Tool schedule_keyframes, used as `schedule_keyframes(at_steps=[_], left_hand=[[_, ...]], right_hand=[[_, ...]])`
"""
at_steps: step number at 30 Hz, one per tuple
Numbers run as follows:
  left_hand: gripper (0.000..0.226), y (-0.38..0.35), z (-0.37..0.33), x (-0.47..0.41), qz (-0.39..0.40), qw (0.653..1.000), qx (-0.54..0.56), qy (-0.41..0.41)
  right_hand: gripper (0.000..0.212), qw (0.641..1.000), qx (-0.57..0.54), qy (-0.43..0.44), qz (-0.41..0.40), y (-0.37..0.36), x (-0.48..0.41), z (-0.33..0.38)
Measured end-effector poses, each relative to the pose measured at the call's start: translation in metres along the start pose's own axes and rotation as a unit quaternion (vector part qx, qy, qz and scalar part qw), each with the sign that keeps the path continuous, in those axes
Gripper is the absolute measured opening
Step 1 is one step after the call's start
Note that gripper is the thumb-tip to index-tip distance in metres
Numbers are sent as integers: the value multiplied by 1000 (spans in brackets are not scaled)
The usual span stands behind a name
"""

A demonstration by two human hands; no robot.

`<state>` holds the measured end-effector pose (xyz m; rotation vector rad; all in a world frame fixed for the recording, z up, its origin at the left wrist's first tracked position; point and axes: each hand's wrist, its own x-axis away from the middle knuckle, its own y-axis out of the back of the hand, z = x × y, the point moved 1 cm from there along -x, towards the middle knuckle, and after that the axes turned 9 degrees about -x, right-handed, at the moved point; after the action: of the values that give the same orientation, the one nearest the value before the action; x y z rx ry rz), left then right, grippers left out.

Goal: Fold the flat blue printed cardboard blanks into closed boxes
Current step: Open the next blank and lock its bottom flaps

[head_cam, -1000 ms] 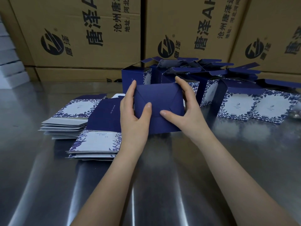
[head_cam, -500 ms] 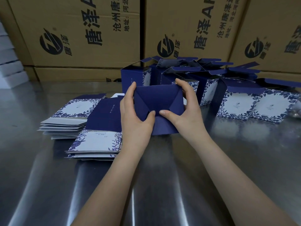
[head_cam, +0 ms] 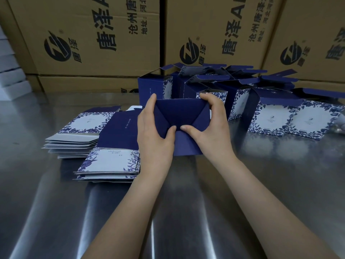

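A dark blue box (head_cam: pixel 182 114) stands on the steel table (head_cam: pixel 261 184) with its flapped end turned toward me. My left hand (head_cam: pixel 153 135) grips its left side and my right hand (head_cam: pixel 212 128) grips its right side. Both thumbs press the crossing flaps inward at the middle. Two stacks of flat printed blanks (head_cam: pixel 110 161) lie to the left, the nearer one touching my left wrist. Several folded boxes with open lids (head_cam: pixel 270 118) stand behind and to the right.
Large brown shipping cartons (head_cam: pixel 93 43) form a wall along the table's far edge. White foam blocks (head_cam: pixel 9 77) are stacked at the far left. The near part of the table is bare reflective steel.
The flaps on the box's end have gone from nearly flat to pushed in. Both thumbs have slid together to the centre.
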<state>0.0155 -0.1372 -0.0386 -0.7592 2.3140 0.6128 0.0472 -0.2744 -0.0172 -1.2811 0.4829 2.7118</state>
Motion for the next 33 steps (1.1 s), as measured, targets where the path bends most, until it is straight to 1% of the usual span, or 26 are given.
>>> schedule_keyframes(at_steps=[13, 20, 23, 27, 29, 33], left_hand=[[82, 2, -2, 1, 33, 999, 33, 12], [80, 2, -4, 2, 54, 996, 60, 23], [75, 2, -4, 2, 60, 995, 79, 16], [62, 1, -4, 1, 69, 986, 149, 19], [57, -1, -3, 1, 76, 981, 175, 20], [49, -3, -4, 2, 85, 968, 234, 24]], right_hand=[[78, 999, -26, -27, 32, 0, 0, 1], [72, 997, -32, -52, 53, 0, 2, 4], [69, 997, -10, -52, 52, 0, 3, 5], [67, 997, 36, -62, 32, 0, 2, 7], [72, 996, 55, -67, 13, 0, 1, 8], [94, 992, 111, -61, -8, -2, 1, 12]])
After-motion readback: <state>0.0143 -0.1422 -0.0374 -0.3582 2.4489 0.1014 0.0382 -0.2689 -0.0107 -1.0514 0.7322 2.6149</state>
